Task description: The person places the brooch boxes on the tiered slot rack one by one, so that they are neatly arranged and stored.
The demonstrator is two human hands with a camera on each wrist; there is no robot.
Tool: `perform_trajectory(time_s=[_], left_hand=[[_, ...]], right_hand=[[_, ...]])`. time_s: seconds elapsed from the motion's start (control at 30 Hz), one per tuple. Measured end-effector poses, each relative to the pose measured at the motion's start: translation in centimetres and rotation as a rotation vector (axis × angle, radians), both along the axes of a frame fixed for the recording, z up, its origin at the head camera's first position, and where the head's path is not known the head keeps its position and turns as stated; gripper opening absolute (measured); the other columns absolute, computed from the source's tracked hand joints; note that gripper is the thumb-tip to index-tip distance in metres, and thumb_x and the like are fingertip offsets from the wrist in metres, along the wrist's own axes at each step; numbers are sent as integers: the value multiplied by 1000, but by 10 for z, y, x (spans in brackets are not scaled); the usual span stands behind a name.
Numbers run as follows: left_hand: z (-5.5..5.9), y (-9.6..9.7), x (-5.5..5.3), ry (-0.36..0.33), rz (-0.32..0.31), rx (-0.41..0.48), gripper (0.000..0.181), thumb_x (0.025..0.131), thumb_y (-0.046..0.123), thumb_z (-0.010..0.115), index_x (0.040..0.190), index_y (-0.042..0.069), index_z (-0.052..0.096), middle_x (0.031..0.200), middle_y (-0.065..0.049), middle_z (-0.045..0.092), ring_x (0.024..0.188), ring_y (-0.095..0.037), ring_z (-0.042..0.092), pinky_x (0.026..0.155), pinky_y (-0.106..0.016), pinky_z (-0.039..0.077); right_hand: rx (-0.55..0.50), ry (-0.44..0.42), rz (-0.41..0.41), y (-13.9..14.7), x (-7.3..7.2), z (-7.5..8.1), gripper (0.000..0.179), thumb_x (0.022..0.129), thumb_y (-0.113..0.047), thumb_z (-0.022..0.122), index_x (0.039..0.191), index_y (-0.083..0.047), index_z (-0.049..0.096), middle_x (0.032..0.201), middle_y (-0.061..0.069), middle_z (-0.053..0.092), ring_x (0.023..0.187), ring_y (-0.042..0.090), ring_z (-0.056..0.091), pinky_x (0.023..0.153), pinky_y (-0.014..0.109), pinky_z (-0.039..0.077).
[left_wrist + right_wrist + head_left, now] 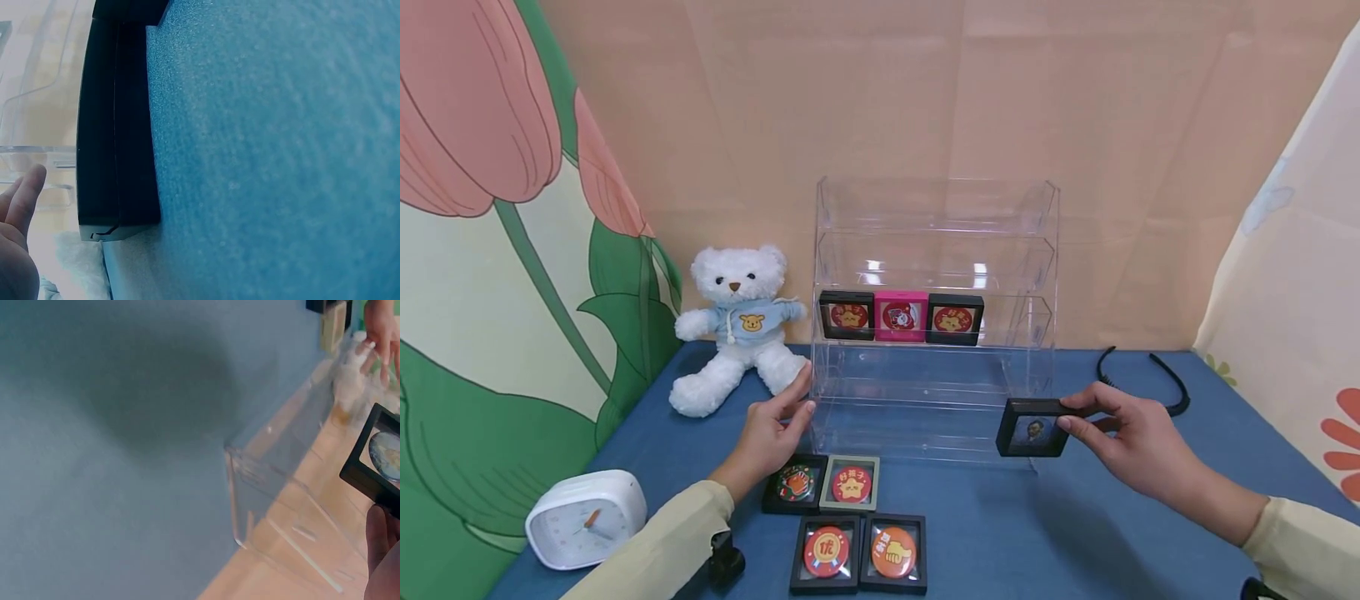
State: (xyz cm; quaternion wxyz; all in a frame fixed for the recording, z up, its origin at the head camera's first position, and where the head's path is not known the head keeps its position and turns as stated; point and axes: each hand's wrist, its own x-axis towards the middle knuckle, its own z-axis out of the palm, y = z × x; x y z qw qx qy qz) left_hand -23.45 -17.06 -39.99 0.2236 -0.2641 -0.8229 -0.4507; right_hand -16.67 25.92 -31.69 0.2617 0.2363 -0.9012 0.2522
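A clear acrylic tiered rack (917, 400) stands on the blue table. My left hand (771, 429) rests its fingertips at the rack's lower left edge, fingers extended. In my right hand (1131, 433), thumb and fingers pinch the right side of a black display frame (1006, 433) with a round dark badge inside. That frame is held up, tilted, before the rack's lower right corner; the right wrist view shows its black border (357, 470) too. On a middle tier sit a black frame (826, 325), a pink frame (901, 337) and another black frame (955, 339), side by side.
Several framed badges, among them a grey-bordered one (850, 506) and a black one (892, 587), lie in front of the rack. A white teddy bear (752, 321) sits left of it, a white clock (587, 517) nearer. A black cable (1180, 392) lies behind the right hand.
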Motion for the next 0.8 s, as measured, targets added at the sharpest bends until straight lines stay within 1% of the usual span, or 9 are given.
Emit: perform_trajectory(time_s=[0.13, 0.27, 0.43, 0.57, 0.67, 0.8], left_hand=[[-1, 0, 0, 9, -5, -3, 57, 94, 4, 58, 146, 11, 37, 134, -13, 48, 94, -22, 66, 67, -30, 55], [-1, 0, 0, 15, -2, -4, 57, 94, 4, 58, 147, 12, 37, 133, -13, 48, 94, -22, 66, 67, -30, 55], [-1, 0, 0, 23, 1, -1, 57, 94, 3, 59, 146, 11, 38, 132, -14, 49, 93, -22, 66, 66, -29, 55], [-1, 0, 0, 28, 2, -3, 56, 94, 3, 59, 146, 9, 38, 132, -14, 50, 93, -22, 66, 65, -29, 55], [-2, -1, -1, 34, 3, -3, 56, 93, 3, 59, 146, 9, 38, 132, -14, 50, 93, -22, 66, 65, -29, 55], [-3, -1, -1, 37, 6, -3, 57, 93, 3, 59, 145, 9, 39, 132, -13, 50, 93, -21, 66, 65, -28, 55]], right_hand=[[13, 67, -9, 3, -9, 14, 26, 74, -2, 80, 92, -13, 65, 88, 1, 70, 66, 9, 64, 57, 21, 52], [12, 110, -27, 5, -18, 30, 25, 75, -3, 79, 96, -10, 68, 85, 2, 69, 65, 11, 65, 58, 16, 50], [12, 136, -39, 7, -28, 47, 26, 76, -2, 78, 100, -6, 67, 86, 4, 69, 69, 16, 65, 62, 10, 47], [-16, 135, -44, 6, -36, 59, 22, 80, -1, 75, 100, -3, 66, 89, 7, 68, 71, 20, 65, 66, 5, 43], [-57, 135, -37, 4, -44, 66, 19, 83, 1, 71, 100, -1, 65, 91, 7, 67, 76, 11, 63, 68, 3, 41], [-82, 182, -30, 0, -55, 76, 17, 84, 1, 69, 101, 1, 64, 91, 10, 66, 80, 11, 61, 69, 3, 39]])
